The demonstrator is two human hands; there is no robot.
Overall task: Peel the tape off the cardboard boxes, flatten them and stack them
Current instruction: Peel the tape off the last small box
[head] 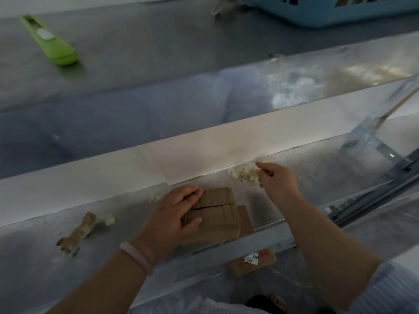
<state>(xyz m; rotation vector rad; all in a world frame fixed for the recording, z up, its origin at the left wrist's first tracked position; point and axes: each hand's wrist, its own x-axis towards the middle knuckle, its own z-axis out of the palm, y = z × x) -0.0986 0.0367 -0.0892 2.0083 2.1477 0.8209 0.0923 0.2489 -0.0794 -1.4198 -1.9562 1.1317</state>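
A small stack of flattened brown cardboard boxes (221, 211) lies on the lower steel shelf (317, 164). My left hand (174, 214) presses flat on the stack's left side, thumb along its near edge. My right hand (277, 180) reaches to the right and behind the stack, fingertips pinched on a crumpled wad of peeled tape (246, 174) that rests on the shelf. Another brown twisted tape strip (76, 234) lies at the left of the shelf. A small labelled cardboard box (252, 262) sits lower down, below the shelf's front edge.
A green utility knife (48, 40) lies on the upper steel surface at the far left. A blue plastic basket (328, 9) stands at the top right. Small tape scraps (110, 220) dot the shelf. A metal bracket and rail (371, 141) run along the right.
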